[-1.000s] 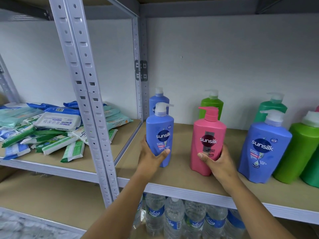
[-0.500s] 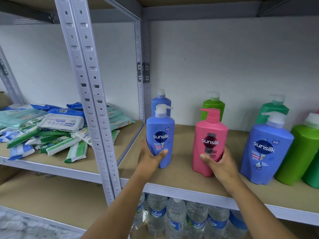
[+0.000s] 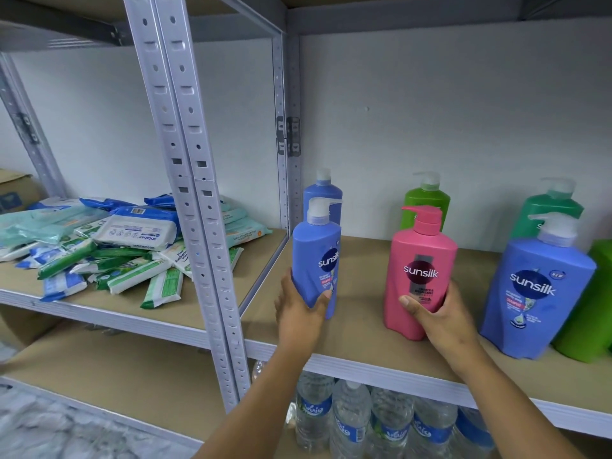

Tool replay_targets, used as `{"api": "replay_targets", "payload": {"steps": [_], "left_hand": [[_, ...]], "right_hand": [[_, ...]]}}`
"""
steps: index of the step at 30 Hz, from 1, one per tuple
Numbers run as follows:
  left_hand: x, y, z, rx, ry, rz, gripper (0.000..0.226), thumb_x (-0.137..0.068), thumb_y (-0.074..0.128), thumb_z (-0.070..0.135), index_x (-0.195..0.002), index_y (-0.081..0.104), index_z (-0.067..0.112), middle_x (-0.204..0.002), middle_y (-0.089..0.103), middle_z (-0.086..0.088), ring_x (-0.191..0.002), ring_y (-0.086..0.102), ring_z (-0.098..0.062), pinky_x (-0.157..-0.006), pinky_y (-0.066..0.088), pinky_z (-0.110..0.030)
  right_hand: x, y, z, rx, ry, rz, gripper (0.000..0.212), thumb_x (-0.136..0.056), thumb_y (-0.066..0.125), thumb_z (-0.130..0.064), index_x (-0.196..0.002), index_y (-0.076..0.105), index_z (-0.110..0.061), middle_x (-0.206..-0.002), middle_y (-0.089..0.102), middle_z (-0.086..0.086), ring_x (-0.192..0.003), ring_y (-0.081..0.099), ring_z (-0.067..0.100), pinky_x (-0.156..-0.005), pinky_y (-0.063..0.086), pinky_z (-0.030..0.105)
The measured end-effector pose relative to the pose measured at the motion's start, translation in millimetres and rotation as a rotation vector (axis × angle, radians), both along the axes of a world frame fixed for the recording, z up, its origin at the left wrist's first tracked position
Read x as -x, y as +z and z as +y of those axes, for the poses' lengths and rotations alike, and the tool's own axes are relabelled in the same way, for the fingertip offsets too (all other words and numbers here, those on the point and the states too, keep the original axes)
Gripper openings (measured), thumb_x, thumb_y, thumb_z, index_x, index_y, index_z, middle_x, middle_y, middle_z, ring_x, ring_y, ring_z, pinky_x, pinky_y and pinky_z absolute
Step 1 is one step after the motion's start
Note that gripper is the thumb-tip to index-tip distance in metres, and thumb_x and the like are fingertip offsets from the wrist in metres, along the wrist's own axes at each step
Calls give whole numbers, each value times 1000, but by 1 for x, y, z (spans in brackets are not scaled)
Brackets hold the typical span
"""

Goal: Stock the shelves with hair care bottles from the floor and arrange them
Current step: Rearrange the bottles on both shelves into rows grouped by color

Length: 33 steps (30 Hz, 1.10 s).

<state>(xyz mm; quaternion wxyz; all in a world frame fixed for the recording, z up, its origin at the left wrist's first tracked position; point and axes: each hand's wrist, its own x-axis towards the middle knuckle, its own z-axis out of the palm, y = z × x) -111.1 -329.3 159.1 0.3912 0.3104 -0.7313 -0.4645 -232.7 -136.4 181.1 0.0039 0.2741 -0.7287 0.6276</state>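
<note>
The left hand [image 3: 299,314] grasped the lower body of a blue Sunsilk pump bottle [image 3: 316,263], thumb across its front and fingers curled behind, at the left end of the shelf [image 3: 364,342] near the front edge. The bottle stood slightly tilted, its label turned partly toward the right. The right hand [image 3: 437,314] grasped a pink Sunsilk pump bottle [image 3: 419,270] low on its right side, thumb pressed on the front below the label; that bottle stood upright on the shelf, toward the middle and near the front edge, well apart from the blue one. So each grip was clenched around its own bottle.

Behind the held blue bottle, against the back edge, stood a second blue bottle [image 3: 326,197], and behind the pink one a light green bottle [image 3: 427,205]. Toward the right end stood a large blue Sunsilk bottle [image 3: 536,286], with a darker green bottle [image 3: 549,210] behind it and another green bottle [image 3: 592,303] touching its right side, cut by the frame's edge.

On the neighbouring shelf to the left, past the grey upright post [image 3: 192,200], lay a loose heap of wet-wipe packs [image 3: 109,246]. Below the bottle shelf stood clear water bottles [image 3: 351,422] with blue labels.
</note>
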Motion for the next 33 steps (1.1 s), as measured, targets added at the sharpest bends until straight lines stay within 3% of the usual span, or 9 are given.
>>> {"api": "replay_targets", "payload": {"steps": [4,8,10,13,17,21,27,30,33], "left_hand": [[-8,3,-12,-75,-197,55,59,-86,69,29,-133,34,33,-121,56,12,-106,57,-13,-82,49,-26],[-6,11,-28,-142,-302,131,55,-83,71,21,-123,39,40,-123,61,9,-108,60,-7,-96,50,-42],[-2,14,-24,-154,-245,196,60,-78,75,17,-122,39,35,-121,59,8,-107,61,-7,-95,50,-42],[4,14,-22,-109,-230,225,61,-72,79,24,-115,41,44,-122,59,8,-109,60,-8,-94,51,-36],[10,13,-35,-108,-286,205,61,-65,77,36,-116,44,44,-121,61,8,-111,61,-11,-96,50,-43],[18,13,-39,-112,-361,250,59,-75,78,17,-118,44,39,-123,60,3,-113,60,-13,-96,50,-38],[31,17,-43,-93,-416,328,52,-82,70,-2,-119,45,24,-120,62,-2,-107,63,-11,-85,51,-21],[38,16,-47,-76,-427,340,52,-82,69,-3,-118,44,24,-119,62,0,-106,63,-8,-83,50,-17],[45,13,-53,-73,-435,319,53,-82,70,2,-121,43,26,-120,61,1,-108,62,-9,-85,50,-19]], "right_hand": [[1,-2,-1,1,-6,0,61,-70,80,-31,-122,49,-21,-104,64,-10,-93,59,1,-68,44,16],[9,-7,-1,0,7,-18,63,-68,80,-36,-122,52,-20,-107,67,-6,-96,64,7,-72,48,20],[11,-7,-2,-2,-3,-13,65,-65,80,-40,-120,53,-20,-106,68,-5,-96,64,9,-73,48,22],[14,-8,-4,4,-1,-5,72,-62,84,-48,-120,52,-20,-106,67,-6,-96,64,9,-73,48,22],[24,-9,-7,-4,-18,-10,72,-61,85,-47,-120,52,-23,-107,68,-6,-97,64,10,-77,50,28],[31,-8,-10,-5,-1,-20,78,-56,84,-55,-120,51,-24,-106,67,-9,-95,64,7,-82,51,32],[45,-6,-13,-55,9,-21,89,-50,75,-66,-126,46,-29,-110,64,-14,-98,62,1,-82,49,28],[53,-7,-16,-56,25,-31,86,-55,79,-61,-126,46,-29,-112,65,-13,-98,62,-1,-83,49,27],[55,-6,-17,-64,27,-29,74,-66,80,-43,-128,44,-26,-112,63,-14,-98,60,-2,-79,48,20]]}}
